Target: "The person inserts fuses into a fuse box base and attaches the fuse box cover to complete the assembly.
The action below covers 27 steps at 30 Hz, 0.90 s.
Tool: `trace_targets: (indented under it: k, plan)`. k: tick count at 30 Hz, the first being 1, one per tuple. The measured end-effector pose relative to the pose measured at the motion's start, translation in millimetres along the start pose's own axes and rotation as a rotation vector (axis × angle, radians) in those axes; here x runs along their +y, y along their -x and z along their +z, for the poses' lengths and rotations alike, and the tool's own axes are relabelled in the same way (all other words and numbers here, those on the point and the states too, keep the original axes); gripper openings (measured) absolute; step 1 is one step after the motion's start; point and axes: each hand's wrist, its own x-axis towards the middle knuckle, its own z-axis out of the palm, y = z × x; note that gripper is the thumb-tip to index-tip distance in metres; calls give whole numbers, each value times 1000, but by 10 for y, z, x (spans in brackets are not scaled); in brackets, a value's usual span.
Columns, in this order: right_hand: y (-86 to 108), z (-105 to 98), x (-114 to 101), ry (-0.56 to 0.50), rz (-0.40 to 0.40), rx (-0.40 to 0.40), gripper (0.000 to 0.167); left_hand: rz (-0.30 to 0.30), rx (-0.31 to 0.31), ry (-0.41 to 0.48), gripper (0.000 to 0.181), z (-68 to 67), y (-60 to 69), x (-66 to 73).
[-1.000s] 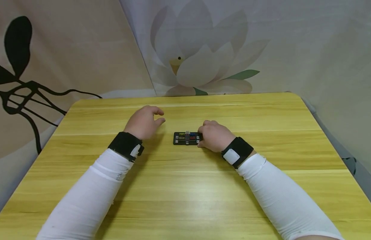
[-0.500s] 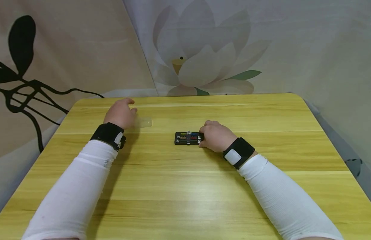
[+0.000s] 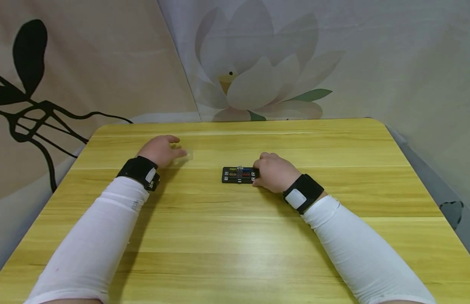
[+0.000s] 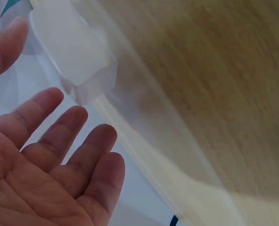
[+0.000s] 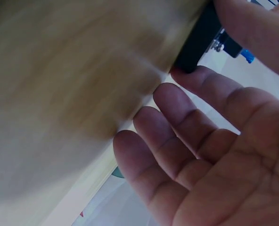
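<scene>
A black fuse box with small coloured fuses along its top lies mid-table in the head view. My right hand pinches its right end between thumb and index finger; in the right wrist view the other fingers spread toward the tabletop beside the dark end of the box. Farther left, a clear plastic cover rests on the table, barely visible against the wood. My left hand is beside it with relaxed fingers. The left wrist view shows the cover between the thumb and the fingers, apart from both.
The light wooden table has its back edge near a curtain printed with a flower. Both wrists carry black straps, the left strap and the right strap.
My left hand has moved left, away from the fuse box, and the clear cover now lies on the table there. Its fingers have come away from the cover. The right hand keeps its place.
</scene>
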Motion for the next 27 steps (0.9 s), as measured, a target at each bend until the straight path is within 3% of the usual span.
trace_targets:
  k: [14, 21, 27]
  plan:
    - [-17, 13, 9, -7, 4, 1, 47, -11, -20, -66, 51, 114, -64, 23]
    - [-3, -8, 4, -17, 3, -7, 48, -22, -13, -80, 49, 112, -15, 80]
    - [-9, -6, 9, -14, 9, -4, 48, 21, 14, -63, 49, 127, 36, 167]
